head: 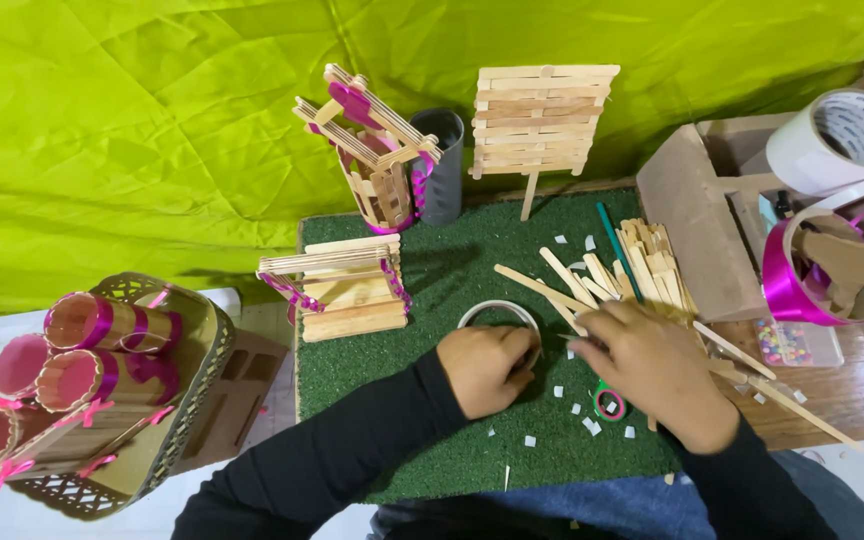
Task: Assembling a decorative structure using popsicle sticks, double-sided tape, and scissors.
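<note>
My left hand (pixel 487 368) rests curled on a roll of clear tape (pixel 497 313) lying flat on the green grass mat (pixel 462 460), fingers gripping its near rim. My right hand (pixel 652 370) lies palm down just right of the roll, fingertips at the tape's edge beside a loose pile of flat wooden sticks (pixel 642 265). What the right fingers pinch is hidden. A small green and red ring (pixel 608 401) lies under the right wrist. Small white paper bits dot the mat.
Stick-built models stand on the mat: a small bench (pixel 347 290), a tilted tower with pink ribbon (pixel 372 150), a grey tube (pixel 442 165), a slatted sign (pixel 542 120). A basket of pink-trimmed stick cylinders (pixel 102 390) sits left. A cardboard box, white tape roll (pixel 837 135) and bead tray (pixel 797 345) are right.
</note>
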